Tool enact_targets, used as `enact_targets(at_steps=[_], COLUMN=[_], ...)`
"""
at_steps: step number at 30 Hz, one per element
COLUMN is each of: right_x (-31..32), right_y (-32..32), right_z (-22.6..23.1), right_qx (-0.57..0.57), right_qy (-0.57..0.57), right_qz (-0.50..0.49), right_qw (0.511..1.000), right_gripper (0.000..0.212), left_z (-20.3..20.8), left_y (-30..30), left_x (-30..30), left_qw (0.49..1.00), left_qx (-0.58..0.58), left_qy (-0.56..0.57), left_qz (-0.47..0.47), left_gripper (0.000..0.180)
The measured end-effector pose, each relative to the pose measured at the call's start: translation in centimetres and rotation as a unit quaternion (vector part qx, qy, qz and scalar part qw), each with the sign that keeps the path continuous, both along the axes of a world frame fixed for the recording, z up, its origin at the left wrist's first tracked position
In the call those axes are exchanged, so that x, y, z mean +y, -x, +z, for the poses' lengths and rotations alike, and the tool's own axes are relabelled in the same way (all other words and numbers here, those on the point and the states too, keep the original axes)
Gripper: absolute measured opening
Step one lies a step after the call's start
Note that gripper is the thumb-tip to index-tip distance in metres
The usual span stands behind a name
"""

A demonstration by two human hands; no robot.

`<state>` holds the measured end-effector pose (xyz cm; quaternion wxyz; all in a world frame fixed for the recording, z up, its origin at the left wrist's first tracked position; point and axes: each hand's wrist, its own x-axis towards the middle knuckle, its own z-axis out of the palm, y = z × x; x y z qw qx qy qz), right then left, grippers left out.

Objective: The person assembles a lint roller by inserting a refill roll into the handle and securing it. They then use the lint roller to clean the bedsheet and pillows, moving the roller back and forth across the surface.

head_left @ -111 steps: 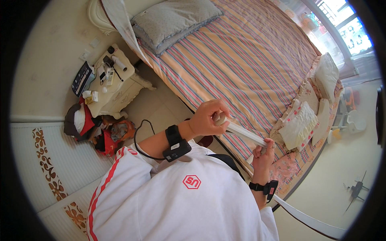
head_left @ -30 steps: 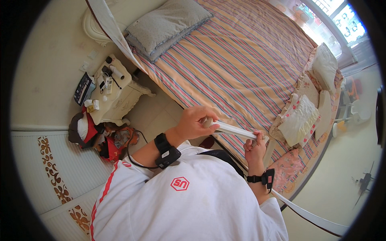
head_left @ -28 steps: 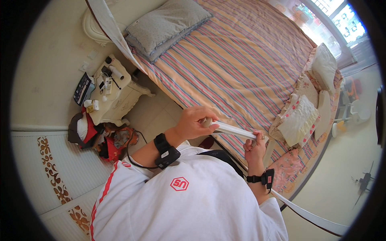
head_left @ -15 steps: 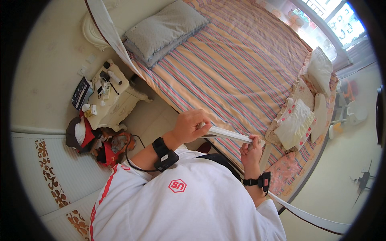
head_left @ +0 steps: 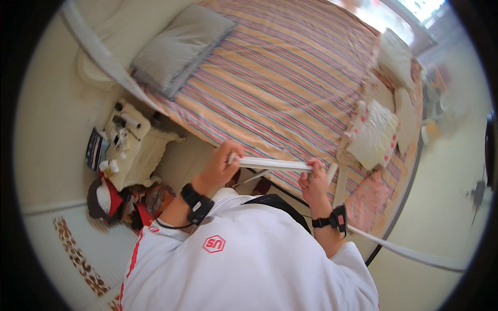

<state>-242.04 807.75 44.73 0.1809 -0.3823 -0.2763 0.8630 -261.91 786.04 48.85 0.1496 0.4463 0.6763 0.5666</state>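
A long white strip (head_left: 275,164) with ridges along its length is stretched almost level in front of me, over the near edge of the bed (head_left: 280,78). My left hand (head_left: 218,165) is closed around its left end. At the other end my right hand (head_left: 314,184) grips it with curled fingers. Below the strip, a thinner pale band (head_left: 253,177) slants down towards my body; I cannot tell whether the two are joined. Both my wrists carry black strapped devices.
Grey pillows (head_left: 181,49) lie on the striped sheet at the far left. Folded bedding (head_left: 373,135) is heaped on the right. A cream nightstand (head_left: 137,147) with small items stands left, beside a pile of bags and clothes (head_left: 140,202). A white band (head_left: 104,57) crosses the upper left.
My view has shifted, so the bed and nightstand sit differently in it. The strip has turned from a downward slant to nearly level. Both hands have kept their hold.
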Motion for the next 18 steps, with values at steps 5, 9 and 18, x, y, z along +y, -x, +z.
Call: enact_targets(at_steps=[5,9,18], right_x=[0.5,2.9,10.7], right_y=[-0.7,-2.6,-13.0], right_z=[0.0,-3.7,-30.4], right_qx=[0.062,0.127,-0.568], right_qy=[0.026,0.004,-0.287], right_qz=[0.064,0.106,0.024], right_qw=[0.996,0.986,0.771], right_gripper=[0.029,0.042,0.050], left_z=[-0.4,0.1,1.1], left_y=[0.4,0.7,0.9], left_x=[0.2,0.2,0.6], left_qw=[0.995,0.996,0.995], left_qx=[0.090,0.043,0.056], left_qy=[0.018,0.034,0.066], left_qz=[0.047,0.064,0.050], left_gripper=[0.012,0.010,0.015])
